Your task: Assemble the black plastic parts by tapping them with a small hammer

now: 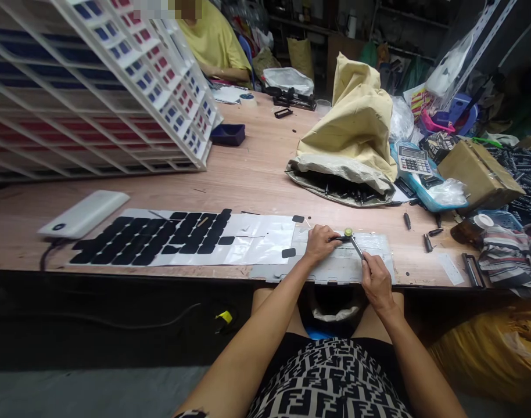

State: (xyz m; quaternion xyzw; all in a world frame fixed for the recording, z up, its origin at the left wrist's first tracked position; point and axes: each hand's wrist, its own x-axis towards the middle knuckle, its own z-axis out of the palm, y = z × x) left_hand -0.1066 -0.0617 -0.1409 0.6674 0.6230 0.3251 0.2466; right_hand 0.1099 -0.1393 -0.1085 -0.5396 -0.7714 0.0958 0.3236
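Observation:
My left hand (pixel 321 242) is closed, its fingers pinching a small dark part (pixel 338 238) whose exact kind I cannot make out. In my closed right hand (pixel 376 278) is a small hammer (pixel 356 246) with a metal shaft and a round yellowish head. The hammer's head is at the end of the dark part, close to my left fingertips. Both hands are over a grey board (pixel 330 268) at the table's front edge. Left of it, a white sheet (pixel 265 235) bears rows of black rounded pieces (pixel 139 235), with a few loose ones near my left hand.
A tipped beige sack (pixel 352 133) holds small black parts. At right are a calculator (pixel 414 159) on a blue tray (pixel 442 197), a cardboard box (pixel 479 174) and striped cloth (pixel 509 255). Plastic crates (pixel 161 87) and a white device (pixel 85 213) stand left. Another person (pixel 217 43) sits across.

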